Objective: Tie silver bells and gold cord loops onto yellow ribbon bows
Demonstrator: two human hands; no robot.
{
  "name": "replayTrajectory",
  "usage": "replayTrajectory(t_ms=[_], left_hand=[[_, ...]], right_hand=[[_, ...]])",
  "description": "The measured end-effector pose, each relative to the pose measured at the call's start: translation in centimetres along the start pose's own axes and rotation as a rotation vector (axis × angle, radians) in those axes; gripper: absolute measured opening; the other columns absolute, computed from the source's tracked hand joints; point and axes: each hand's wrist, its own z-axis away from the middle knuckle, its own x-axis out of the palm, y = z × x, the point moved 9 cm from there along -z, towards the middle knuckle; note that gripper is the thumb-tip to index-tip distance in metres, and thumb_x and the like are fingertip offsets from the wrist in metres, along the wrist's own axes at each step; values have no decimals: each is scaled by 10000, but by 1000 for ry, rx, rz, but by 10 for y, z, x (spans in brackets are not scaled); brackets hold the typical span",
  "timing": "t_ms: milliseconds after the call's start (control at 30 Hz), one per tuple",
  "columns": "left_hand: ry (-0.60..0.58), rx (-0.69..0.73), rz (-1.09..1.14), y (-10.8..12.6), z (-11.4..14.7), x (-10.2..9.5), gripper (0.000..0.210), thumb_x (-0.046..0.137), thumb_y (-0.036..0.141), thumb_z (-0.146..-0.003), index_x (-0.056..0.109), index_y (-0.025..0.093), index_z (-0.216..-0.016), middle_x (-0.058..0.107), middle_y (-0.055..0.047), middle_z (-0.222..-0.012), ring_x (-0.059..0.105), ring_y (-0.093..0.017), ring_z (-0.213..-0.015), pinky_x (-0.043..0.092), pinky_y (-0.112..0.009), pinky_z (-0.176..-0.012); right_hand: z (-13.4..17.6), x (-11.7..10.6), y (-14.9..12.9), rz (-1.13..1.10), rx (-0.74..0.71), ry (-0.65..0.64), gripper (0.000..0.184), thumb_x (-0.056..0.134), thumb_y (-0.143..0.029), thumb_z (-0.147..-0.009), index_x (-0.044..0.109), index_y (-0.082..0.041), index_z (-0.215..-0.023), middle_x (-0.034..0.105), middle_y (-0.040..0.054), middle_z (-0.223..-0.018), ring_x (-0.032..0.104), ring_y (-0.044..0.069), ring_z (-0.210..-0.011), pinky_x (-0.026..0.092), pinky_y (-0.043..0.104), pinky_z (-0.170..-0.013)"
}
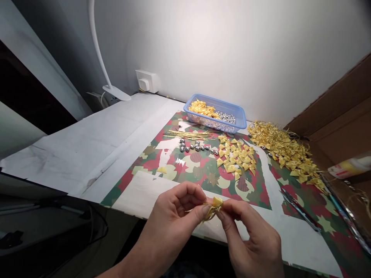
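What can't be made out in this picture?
In the head view:
- Pinched parts of the yellow bow: covered by the left hand and right hand.
- Printing on the bottle-like container: too blurred to read; its far end is cut off by the right edge.
- Whatever lies under the yellow heap in the blue basket: hidden by the heap.

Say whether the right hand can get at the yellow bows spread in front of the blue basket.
Probably yes: the bows lie uncovered beyond the right hand, and nothing stands between them, though that hand is busy pinching a small yellow ribbon piece.
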Motion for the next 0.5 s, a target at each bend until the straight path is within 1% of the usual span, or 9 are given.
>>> replayTrajectory(t_ms=[67, 133, 233, 300, 367, 467, 500], left_hand=[[9, 48, -46, 4, 0, 1, 135, 824, 208, -785, 697, 216, -739, 715, 25, -720, 694, -173, -734, 576, -246, -710], [31, 105, -86, 9, 0, 0, 128, 818, 208, -791, 703, 228, -737, 716, 30, -718, 702, -172, -724, 578, -236, -696], [52, 159, -153, 15, 0, -1, 111, 802, 228, -815, 712, 236, -749, 740, 19, -741, 732, -190, -746, 590, -238, -696], [53, 173, -207, 17, 0, -1, 106, 792, 246, -828, 711, 238, -760, 751, 9, -759, 744, -204, -752, 598, -248, -686], [44, 199, -251, 19, 2, 0, 93, 780, 245, -837, 704, 244, -783, 761, 5, -769, 753, -214, -753, 608, -258, -680], [40, 278, -308, 25, 6, 2, 77, 748, 200, -847, 695, 255, -842, 781, 5, -783, 768, -222, -759, 618, -270, -708], [50, 308, -326, 28, 8, 2, 89, 738, 182, -847, 691, 257, -855, 784, 5, -783, 770, -222, -755, 618, -273, -721]], right_hand=[[2, 0, 3, 21, 54, 27, 61, 641, -197, -938, 662, -233, -982, 772, -22, -818, 719, 117, -623, 574, 190, -615], [4, 0, 4, 18, 82, 20, 100, 605, -241, -963, 646, -238, -1053, 793, -20, -847, 759, 130, -640, 592, 189, -620], [-1, -7, 2, 52, 70, 17, 126, 556, -240, -997, 639, -252, -1092, 790, -27, -852, 771, 121, -659, 583, 171, -619], [-10, -17, -3, 80, 24, 36, 120, 561, -200, -995, 651, -247, -1058, 756, -25, -824, 736, 105, -633, 567, 170, -620], [-21, -20, -12, 78, -65, -2, 137, 572, -163, -977, 667, -244, -1036, 719, -3, -862, 695, 105, -655, 557, 184, -629], [-30, -8, -27, 81, -206, -146, 170, 572, -127, -958, 676, -234, -1039, 681, 34, -951, 671, 131, -753, 548, 221, -658], [-32, -4, -31, 91, -237, -168, 185, 557, -108, -957, 674, -227, -1038, 675, 40, -946, 665, 139, -757, 541, 233, -653]])
